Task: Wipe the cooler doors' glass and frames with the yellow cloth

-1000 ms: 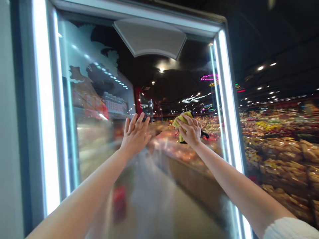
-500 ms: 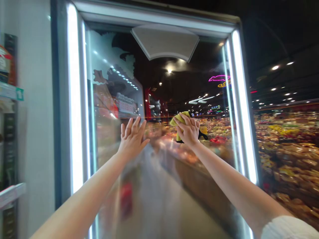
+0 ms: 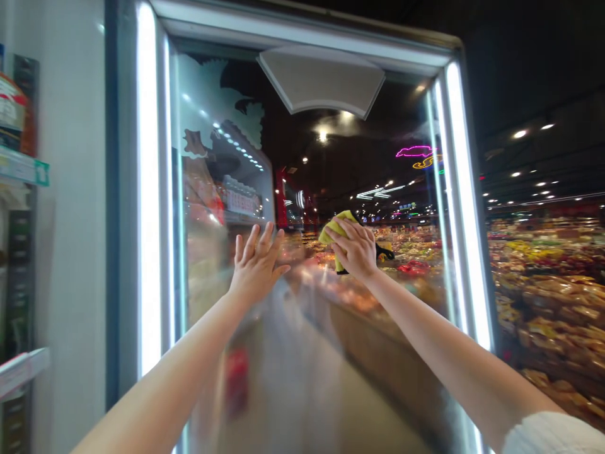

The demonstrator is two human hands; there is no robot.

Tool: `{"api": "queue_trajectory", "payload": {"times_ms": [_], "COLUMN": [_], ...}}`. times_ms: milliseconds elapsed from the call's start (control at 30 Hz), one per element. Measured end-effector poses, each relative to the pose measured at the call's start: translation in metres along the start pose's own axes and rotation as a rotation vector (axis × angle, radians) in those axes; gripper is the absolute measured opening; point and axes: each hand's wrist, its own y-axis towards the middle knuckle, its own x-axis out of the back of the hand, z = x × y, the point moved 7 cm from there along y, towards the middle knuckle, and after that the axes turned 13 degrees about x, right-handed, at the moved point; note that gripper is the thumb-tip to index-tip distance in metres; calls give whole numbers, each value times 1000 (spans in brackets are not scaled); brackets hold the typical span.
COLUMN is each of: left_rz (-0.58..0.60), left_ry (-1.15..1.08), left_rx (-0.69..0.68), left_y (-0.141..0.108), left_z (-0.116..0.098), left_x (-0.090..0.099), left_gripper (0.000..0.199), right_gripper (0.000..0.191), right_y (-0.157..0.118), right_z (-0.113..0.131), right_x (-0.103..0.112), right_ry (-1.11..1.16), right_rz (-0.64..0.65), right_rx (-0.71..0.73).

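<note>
My left hand (image 3: 258, 265) is spread against the large glass door (image 3: 293, 176), fingers apart and pointing up, with nothing in it. To its right, my right hand (image 3: 355, 249) presses a folded yellow cleaning cloth (image 3: 333, 232) with dark edging to the glass. A dark loop of the cloth sticks out past the right side of that hand. Part of the cloth is hidden beneath the palm and fingers. Bright light strips run down both sides of the door frame (image 3: 456, 53).
Shelves with packaged goods (image 3: 12, 113) and price strips (image 3: 23, 167) stand at the far left. A white curved panel (image 3: 326, 79) shows at the top of the glass. Beyond the right edge lie heaps of wrapped goods (image 3: 543, 302). Reflections blur much of the glass.
The view has shifted slightly, so the door frame and left hand sit a little further right. My right hand stays on the cloth at nearly the same spot.
</note>
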Motion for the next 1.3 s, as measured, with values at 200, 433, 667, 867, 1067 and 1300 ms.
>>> {"api": "queue_trajectory", "payload": {"times_ms": [200, 433, 667, 867, 1067, 1300], "left_rz": [-4, 44, 44, 56, 35, 4], "left_ry": [18, 29, 42, 50, 29, 16], "left_rx": [11, 0, 68, 80, 70, 68], "left_y": [0, -14, -29, -28, -31, -32], "left_z": [-3, 16, 54, 55, 57, 56], "left_x": [2, 14, 16, 16, 16, 17], "left_gripper": [77, 84, 87, 85, 86, 85], "right_gripper": [45, 41, 43, 44, 42, 46], "right_y": [38, -7, 38, 29, 31, 61], "right_z": [21, 51, 45, 88, 49, 98], "right_x": [-20, -10, -23, -26, -16, -35], "right_ry": [12, 97, 58, 104, 69, 69], "right_rz": [-65, 78, -84, 63, 12, 20], "right_rx": [-200, 170, -210, 104, 11, -24]}}
